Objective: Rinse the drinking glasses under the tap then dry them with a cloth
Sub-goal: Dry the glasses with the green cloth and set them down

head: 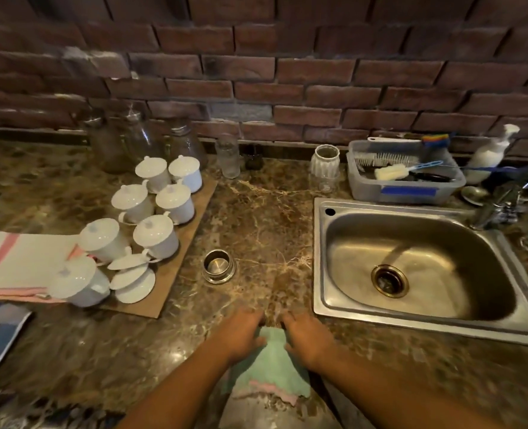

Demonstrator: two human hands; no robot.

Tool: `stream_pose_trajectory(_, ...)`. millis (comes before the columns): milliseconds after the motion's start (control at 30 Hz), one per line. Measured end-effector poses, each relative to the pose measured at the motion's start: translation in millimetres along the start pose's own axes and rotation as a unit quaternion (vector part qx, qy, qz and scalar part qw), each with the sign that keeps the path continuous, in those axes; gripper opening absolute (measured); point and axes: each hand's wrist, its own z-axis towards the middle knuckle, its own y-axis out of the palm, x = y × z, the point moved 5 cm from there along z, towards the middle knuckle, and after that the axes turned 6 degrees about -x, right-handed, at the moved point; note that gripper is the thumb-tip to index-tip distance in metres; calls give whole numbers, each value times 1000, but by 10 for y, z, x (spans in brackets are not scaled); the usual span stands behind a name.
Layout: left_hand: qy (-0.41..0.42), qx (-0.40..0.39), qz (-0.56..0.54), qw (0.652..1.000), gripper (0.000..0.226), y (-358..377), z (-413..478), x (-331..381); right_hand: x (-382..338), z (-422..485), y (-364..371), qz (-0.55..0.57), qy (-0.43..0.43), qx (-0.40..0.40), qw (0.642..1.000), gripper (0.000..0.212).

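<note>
A green cloth with a pink edge [272,366] lies at the counter's front edge. My left hand [241,334] and my right hand [307,337] rest on its two sides, fingers pressed on it. A clear drinking glass [229,156] stands at the back by the brick wall, with a small dark glass [254,156] beside it. A white ribbed glass [325,161] stands left of the grey tub. The steel sink [327,252] is on the right, its tap [504,202] at the far right corner. Whether water runs cannot be told.
White lidded cups [156,233] crowd a brown mat on the left, next to a folded pink-striped towel [18,261]. Glass jugs [139,137] stand behind. A small steel cup [218,266] sits mid-counter. A grey tub of brushes [405,187] and a soap bottle [491,153] are behind the sink.
</note>
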Motion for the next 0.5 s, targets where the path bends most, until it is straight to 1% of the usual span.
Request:
stream_pose_trajectory(67,3,-17,11,1000,32,1,15,5,10,20,7,3,5,-10,1000,34)
stream_pose_trajectory(133,16,-28,11,999,23,-20,9,27,22,22,-4,28,5,-18,999,28)
stream_pose_trajectory(200,34,-45,-2,998,13,-58,-4,41,59,0,-20,96,2,-32,995,18)
stream_pose_trajectory(233,41,-57,-21,997,12,-81,-7,42,100,-17,-27,145,3,-39,989,10)
stream_pose_trajectory(300,54,-83,-74,992,12,-171,-17,54,237,-74,-69,265,15,-44,963,17)
stream_pose_trajectory(367,71,-96,-121,985,17,-327,-58,150,390,-173,-179,362,15,-36,931,21)
stream_pose_trajectory(433,88,-112,-162,977,22,-482,-96,325,535,-275,-321,420,11,-23,907,23)
stream_pose_trajectory(500,107,-128,-196,966,21,-634,-123,567,656,-390,-481,468,-5,-3,884,20)
